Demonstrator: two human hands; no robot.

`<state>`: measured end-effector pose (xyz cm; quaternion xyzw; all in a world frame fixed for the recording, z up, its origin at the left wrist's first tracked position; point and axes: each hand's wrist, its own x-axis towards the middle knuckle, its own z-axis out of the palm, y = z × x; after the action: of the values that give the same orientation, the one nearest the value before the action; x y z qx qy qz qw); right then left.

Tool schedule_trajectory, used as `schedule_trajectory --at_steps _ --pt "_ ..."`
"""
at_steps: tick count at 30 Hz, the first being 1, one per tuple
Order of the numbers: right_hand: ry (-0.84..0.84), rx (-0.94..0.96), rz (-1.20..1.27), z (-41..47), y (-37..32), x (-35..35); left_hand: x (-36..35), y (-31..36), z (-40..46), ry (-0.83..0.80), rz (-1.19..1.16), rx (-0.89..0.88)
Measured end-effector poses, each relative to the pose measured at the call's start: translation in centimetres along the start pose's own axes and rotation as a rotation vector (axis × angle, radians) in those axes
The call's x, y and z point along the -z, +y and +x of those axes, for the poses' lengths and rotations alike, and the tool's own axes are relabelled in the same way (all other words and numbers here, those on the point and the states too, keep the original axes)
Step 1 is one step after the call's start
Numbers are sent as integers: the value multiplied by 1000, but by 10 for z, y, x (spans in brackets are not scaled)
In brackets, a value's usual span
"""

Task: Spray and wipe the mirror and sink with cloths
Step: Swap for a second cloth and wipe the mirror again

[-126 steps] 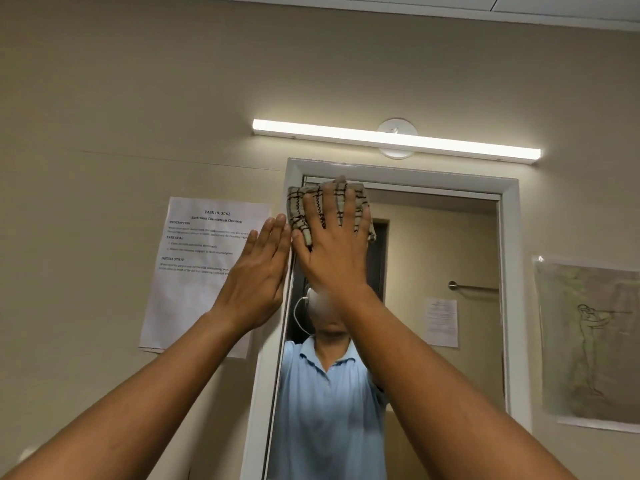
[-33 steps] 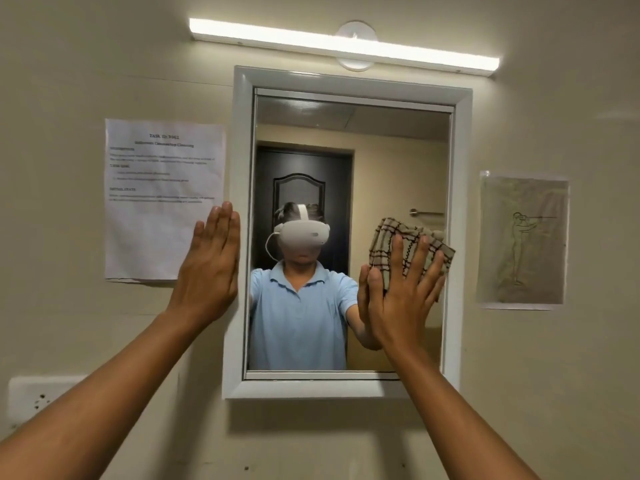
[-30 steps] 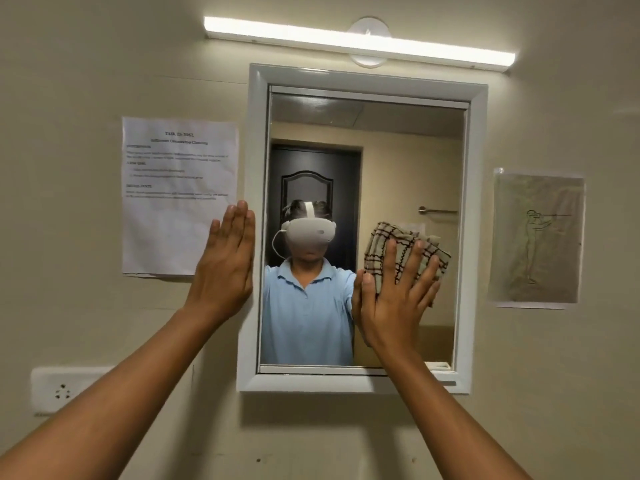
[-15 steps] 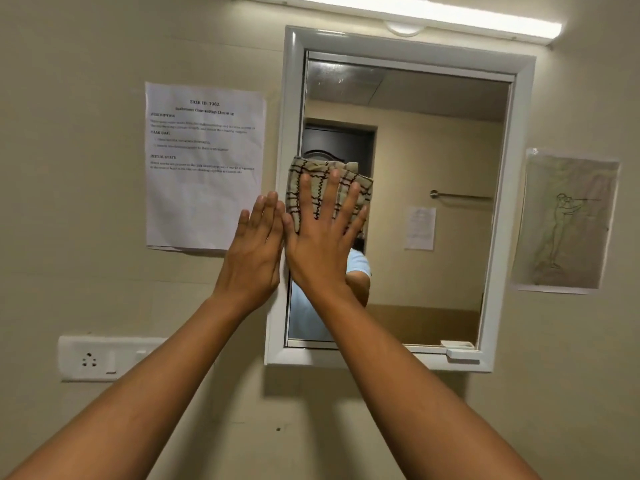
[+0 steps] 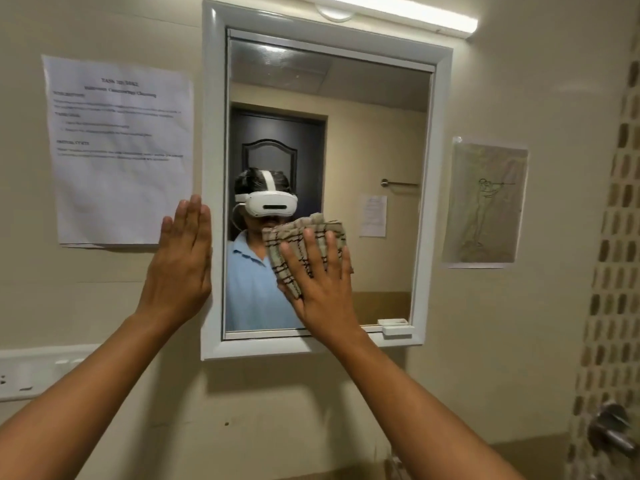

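My right hand [image 5: 322,282] lay flat with fingers spread wide, pressing a checked cloth [image 5: 304,247] against the glass of the mirror [image 5: 374,133]. The cloth sat low on the glass, left of the mirror's middle, bunched beneath my fingers, with its upper edge showing above my fingertips. My left hand [image 5: 181,261] was open, fingers straight and held together, palm flat on the wall and touching the mirror's white frame [image 5: 212,168] on its left side, level with the lower half of the mirror. It held nothing.

A printed paper sheet [image 5: 119,150] was fixed to the wall left of the mirror, just above my left hand. A sketch of a standing figure [image 5: 485,202] hung on the wall right of the mirror. A light bar [image 5: 398,12] ran along the wall above the mirror. A small white catch [image 5: 396,327] sat at the mirror's lower right corner. A white socket strip [image 5: 38,368] was mounted on the wall below and left of the mirror. The mirror showed a person in a blue shirt wearing a white headset, in front of a dark door.
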<state>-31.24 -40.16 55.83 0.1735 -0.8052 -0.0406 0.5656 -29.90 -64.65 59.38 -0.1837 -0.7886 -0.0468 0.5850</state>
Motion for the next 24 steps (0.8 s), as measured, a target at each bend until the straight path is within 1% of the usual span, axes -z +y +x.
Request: schedule_trajectory --at_steps 2,5,9,13,19,21,24 --pt "19 -71 -22 5 30 7 0 2 -2 6 8 8" --pt "37 -226 -38 16 71 18 -2 6 -3 1 23 22" --pt "62 -348 4 11 96 22 -4 7 -4 -10 27 46" --pt "99 -528 58 -14 82 12 -2 8 -6 -16 43 50" --pt "63 -718 129 -45 39 -4 1 10 -8 -47 60 56" --pt "36 -737 137 -43 25 -6 2 10 -8 -53 56 49" --pt "13 -686 168 -32 -3 -5 2 9 -10 -50 73 35"
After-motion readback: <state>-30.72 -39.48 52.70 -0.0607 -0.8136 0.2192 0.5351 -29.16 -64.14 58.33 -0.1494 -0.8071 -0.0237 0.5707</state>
